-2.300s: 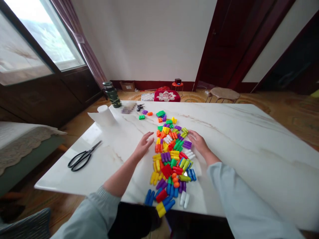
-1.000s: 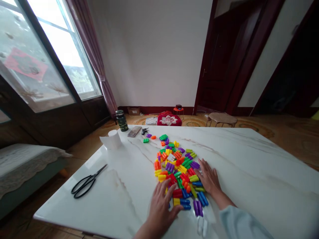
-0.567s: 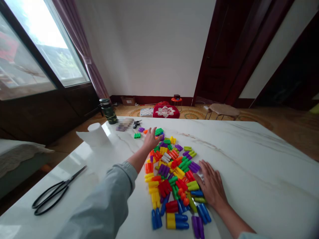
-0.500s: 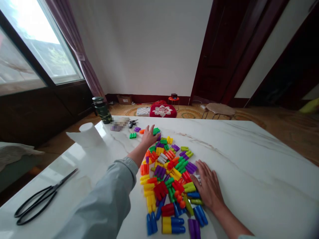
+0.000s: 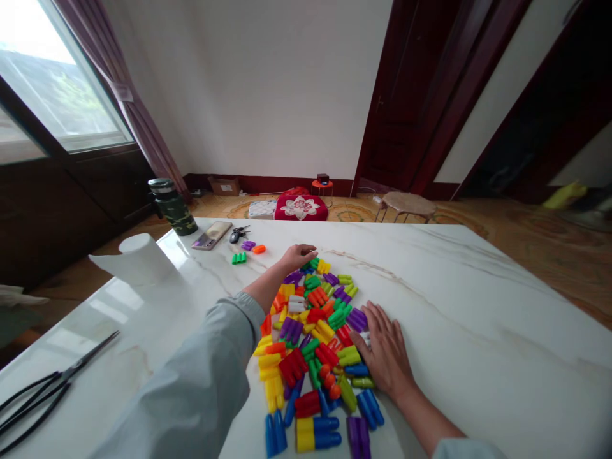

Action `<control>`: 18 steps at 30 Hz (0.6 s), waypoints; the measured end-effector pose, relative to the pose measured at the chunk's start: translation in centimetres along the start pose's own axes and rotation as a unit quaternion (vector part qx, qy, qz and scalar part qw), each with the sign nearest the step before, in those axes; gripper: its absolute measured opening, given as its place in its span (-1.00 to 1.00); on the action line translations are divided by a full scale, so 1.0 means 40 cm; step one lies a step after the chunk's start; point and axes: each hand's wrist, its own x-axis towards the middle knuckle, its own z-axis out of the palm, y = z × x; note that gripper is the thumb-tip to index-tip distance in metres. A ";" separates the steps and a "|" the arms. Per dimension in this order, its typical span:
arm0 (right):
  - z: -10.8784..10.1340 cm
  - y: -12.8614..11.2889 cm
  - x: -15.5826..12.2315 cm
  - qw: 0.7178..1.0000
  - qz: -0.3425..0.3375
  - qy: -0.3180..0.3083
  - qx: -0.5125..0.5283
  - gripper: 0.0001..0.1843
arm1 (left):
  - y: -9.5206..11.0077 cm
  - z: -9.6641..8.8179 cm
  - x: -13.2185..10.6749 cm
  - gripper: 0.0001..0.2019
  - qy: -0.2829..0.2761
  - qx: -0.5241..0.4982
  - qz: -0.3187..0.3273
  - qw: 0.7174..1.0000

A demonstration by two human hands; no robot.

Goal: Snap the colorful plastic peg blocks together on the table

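Note:
A heap of coloured plastic blocks (image 5: 315, 344) lies in the middle of the white marble table (image 5: 478, 319). My left hand (image 5: 296, 256) reaches to the far end of the heap, its fingers curled over the green blocks there; what they grip is hidden. My right hand (image 5: 385, 354) lies flat with fingers spread against the heap's right side. A green block (image 5: 238, 258), a purple block (image 5: 247, 245) and an orange block (image 5: 259, 249) sit apart at the far left.
Black scissors (image 5: 43, 386) lie at the near left edge. A paper roll (image 5: 141, 256), a camouflage bottle (image 5: 172, 206), a phone (image 5: 211, 234) and keys (image 5: 236, 233) stand at the far left. A red cushion (image 5: 300, 207) and a stool (image 5: 406, 204) are on the floor beyond.
My left hand went from the heap's near left side out to its far end and curled over the blocks there. My right hand stayed flat at the right side.

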 end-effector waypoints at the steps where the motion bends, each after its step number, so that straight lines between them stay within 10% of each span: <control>1: 0.000 0.000 0.000 1.000 0.001 0.000 -0.001 -0.29 | 0.016 -0.003 -0.006 -0.56 -0.002 -0.011 0.007 1.000; 8: 0.019 0.013 -0.002 1.000 -0.009 0.029 0.004 -0.32 | 0.060 -0.079 -0.080 -0.61 0.016 -0.025 0.050 0.998; 15: 0.029 0.022 -0.003 0.999 -0.023 0.043 0.000 -0.34 | -0.107 -0.223 -0.127 -0.42 0.171 0.171 -0.065 0.968; 18: 0.023 0.018 -0.004 0.999 -0.021 0.039 -0.003 -0.35 | -0.181 -0.231 -0.129 -0.34 0.139 0.255 -0.193 0.937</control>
